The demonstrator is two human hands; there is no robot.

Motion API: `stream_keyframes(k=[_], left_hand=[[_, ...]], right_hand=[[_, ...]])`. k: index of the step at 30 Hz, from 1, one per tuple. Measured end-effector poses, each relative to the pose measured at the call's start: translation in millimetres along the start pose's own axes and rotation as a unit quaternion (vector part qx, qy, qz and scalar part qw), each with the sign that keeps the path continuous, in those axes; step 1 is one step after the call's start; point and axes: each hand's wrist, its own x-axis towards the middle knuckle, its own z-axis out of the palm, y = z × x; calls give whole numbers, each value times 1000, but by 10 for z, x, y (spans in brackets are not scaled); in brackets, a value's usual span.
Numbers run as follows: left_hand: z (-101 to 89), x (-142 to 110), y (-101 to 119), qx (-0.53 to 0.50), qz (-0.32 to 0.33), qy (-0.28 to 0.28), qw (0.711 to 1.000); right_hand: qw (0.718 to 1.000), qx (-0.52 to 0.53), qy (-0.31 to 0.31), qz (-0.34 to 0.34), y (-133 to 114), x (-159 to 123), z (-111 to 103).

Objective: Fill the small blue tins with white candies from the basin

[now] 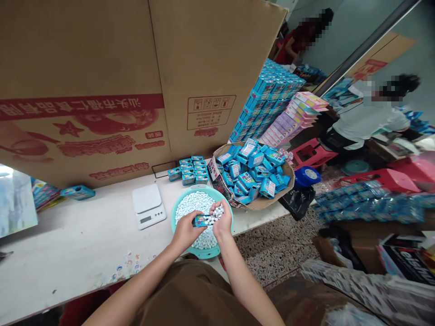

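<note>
Over a turquoise basin (174, 213) full of small white candies (193, 202), my left hand (186, 231) grips a small blue box (200, 221) lying on its side. My right hand (222, 222) is cupped beside the box's right end and holds a heap of the white candies (217, 212). Some candies lie between the palm and the box's end. A white digital scale (148, 206) stands left of the basin. Behind the basin, several small blue boxes (193, 170) stand in rows on the white table (112, 235).
An open cardboard box (288, 181) heaped with blue boxes (249, 167) stands right of the basin. Large cardboard sheets (125, 59) rise behind the table. Stacked blue boxes (261, 97) and pink boxes (288, 115) stand farther right. Two people sit or stand beyond, near red stools (312, 154).
</note>
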Motion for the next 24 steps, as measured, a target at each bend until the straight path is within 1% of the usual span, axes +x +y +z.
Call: stream_keyframes(k=[3,5,7,11,15,17,20,24], left_hand=[[32,-3,-42,-57,-44,11,997],[57,-18,-49,-71,-41,13,997],[72,-33,-35,-69,-31,12,997],[64,-36,34,-81,-27,23,996],[47,-19,100,-84,-17,25,996],[50,-8,115,-81,-11,21,996],[67,12,111,-85,-21,18,996],[77,27,88,-85,-23,16,996]], right_hand=[[1000,-16,-25,-7,-17,9,19],[998,-43,-35,-24,-22,14,25],[997,-66,-29,-40,-26,16,30],[998,-55,-3,-43,-62,-7,57],[996,-55,-16,-73,-124,-44,93],[995,-59,-13,-77,-137,-45,100],[995,-67,-1,-75,-121,-23,89],[995,-63,-15,-81,-71,15,48]])
